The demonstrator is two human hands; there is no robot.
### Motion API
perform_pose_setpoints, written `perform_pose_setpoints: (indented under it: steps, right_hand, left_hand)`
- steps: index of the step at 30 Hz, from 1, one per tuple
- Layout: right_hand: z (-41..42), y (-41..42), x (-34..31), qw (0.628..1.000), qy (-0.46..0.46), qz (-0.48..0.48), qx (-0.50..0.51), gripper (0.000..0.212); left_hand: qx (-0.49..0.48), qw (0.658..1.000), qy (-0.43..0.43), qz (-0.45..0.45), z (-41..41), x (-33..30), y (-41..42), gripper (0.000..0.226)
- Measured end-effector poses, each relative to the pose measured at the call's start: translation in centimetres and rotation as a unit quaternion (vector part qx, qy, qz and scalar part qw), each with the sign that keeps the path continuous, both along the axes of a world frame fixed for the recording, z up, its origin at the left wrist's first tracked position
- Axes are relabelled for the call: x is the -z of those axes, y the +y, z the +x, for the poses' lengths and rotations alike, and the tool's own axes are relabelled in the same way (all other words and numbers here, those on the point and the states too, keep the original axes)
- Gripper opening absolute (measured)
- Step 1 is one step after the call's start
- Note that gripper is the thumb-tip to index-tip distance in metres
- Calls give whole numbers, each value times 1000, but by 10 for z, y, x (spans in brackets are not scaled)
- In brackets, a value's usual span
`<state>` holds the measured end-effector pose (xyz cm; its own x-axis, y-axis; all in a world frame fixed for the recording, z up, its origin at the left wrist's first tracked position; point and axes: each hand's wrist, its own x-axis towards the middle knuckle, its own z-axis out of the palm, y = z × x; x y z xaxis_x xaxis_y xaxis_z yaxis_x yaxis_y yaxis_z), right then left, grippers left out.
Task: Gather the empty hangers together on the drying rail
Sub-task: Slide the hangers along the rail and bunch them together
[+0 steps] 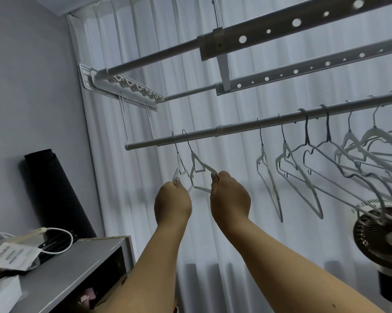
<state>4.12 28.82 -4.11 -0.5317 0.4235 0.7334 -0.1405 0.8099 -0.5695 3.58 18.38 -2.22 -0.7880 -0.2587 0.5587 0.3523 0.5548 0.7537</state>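
- White curtain [190, 64] covers the whole wall behind the drying rail [235, 128].
- Two perforated bars [303, 30] run above the drying rail, fixed to a wall bracket [122, 89] beyond its left end.
- Drying rail: a grey tube slanting up to the right, with empty hangers hooked along it.
- Grey surface [61, 274] sits well below the rail's left end; it carries a white cable [61, 242] and papers. A black perforated cylinder [61, 195] leans against the wall behind it.
- Fan [384, 240] stands below the rail's right end.
- Right group of hangers [307, 172]: several hung right of the rail's joint, crowding towards the right end.
- Two hangers near the rail's left end, side by side: left hanger [179, 166], second hanger [198, 164].
- Left hand [172, 202]: raised below the rail, fingers curled, gripping the left hanger's lower part.
- Right hand [230, 197]: raised beside it, fingers pinching the second hanger's right shoulder.
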Motion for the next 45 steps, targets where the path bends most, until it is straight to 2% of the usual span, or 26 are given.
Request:
perform_pose_setpoints:
  steps: [15,27,32,40,45]
  right_hand:
    - [24,26,16,998,41,-17,35,31]
    - [38,43,26,987,135,-50,64,30]
    - [45,50,31,986,131,-65,80,32]
    - [48,59,33,977,172,-57,115,26]
    - [50,63,32,980,162,-45,110,24]
  left_hand:
    - [7,999,25,-32,22,9,29,44]
    - [27,996,74,-49,33,8,48,44]
    - [41,993,92,-60,39,4,55,42]
    - [61,993,70,-74,42,5,70,42]
    - [59,994,62,-71,41,8,75,43]
